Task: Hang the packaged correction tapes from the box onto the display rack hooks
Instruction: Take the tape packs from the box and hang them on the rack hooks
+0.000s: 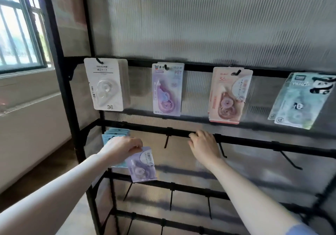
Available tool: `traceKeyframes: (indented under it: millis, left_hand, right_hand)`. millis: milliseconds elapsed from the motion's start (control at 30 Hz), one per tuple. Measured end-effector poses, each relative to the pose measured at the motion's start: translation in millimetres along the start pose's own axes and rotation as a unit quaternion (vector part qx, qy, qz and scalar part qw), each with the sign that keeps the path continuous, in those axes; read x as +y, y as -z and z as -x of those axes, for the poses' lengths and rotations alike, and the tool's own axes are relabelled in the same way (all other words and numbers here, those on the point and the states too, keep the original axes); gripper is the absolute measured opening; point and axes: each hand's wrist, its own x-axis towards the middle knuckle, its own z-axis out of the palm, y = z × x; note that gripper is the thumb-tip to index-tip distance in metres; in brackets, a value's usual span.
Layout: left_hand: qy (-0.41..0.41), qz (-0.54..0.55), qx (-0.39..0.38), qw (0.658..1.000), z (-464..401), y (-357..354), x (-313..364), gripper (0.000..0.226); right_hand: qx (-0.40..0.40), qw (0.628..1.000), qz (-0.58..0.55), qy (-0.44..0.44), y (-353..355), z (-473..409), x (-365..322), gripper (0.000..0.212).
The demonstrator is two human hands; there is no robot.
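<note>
My left hand [121,148] pinches the top of a purple packaged correction tape [141,165], which hangs below my fingers in front of the black display rack [254,143]. Just behind that hand, several blue packs [116,133] hang at the left end of the second bar. My right hand [204,143] grips that second bar beside an empty hook [166,142]. On the upper bar hang a white pack [106,84], a purple pack [167,90], a pink pack [229,94] and a panda pack [300,100]. The box is out of view.
More empty hooks [291,160] stick out along the second bar, and others [171,198] on the bars below. A ribbed translucent panel [200,25] backs the rack. A window [18,25] and a white wall lie to the left.
</note>
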Motion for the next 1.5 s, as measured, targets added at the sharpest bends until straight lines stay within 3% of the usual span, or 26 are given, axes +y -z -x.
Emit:
traceKeyframes:
  millis: [333,500,600,833,1033,1267,1500]
  left_hand:
    - [-0.086,0.027,0.023,0.996,-46.4,-20.3,53.8,0.019]
    - [-0.167,0.024,0.116,0.979,-49.7,-26.7,51.7,0.021]
    - [-0.184,0.036,0.125,0.974,-52.6,-26.0,55.7,0.03]
    - [-0.168,0.071,0.078,0.98,-58.4,-27.9,59.1,0.041]
    - [-0.125,0.139,-0.005,0.982,-63.0,-27.5,55.5,0.02]
    - [-0.155,0.138,0.008,0.978,-61.6,-29.4,50.7,0.016]
    - [-0.175,0.138,0.011,0.975,-54.8,-26.2,49.4,0.031]
  right_hand:
    - [-0.029,0.994,0.05,-0.094,20.8,45.2,64.0,0.035]
    - [-0.033,0.993,0.049,-0.106,23.4,55.6,77.2,0.043]
    - [-0.038,0.992,0.054,-0.106,20.9,57.2,76.4,0.043]
    - [-0.037,0.993,0.063,-0.095,19.6,53.2,73.9,0.043]
    - [-0.031,0.994,0.058,-0.088,16.4,53.7,73.4,0.044]
    - [-0.031,0.995,0.057,-0.076,14.9,52.9,73.0,0.047]
    - [-0.046,0.994,0.046,-0.088,12.4,52.9,77.1,0.062]
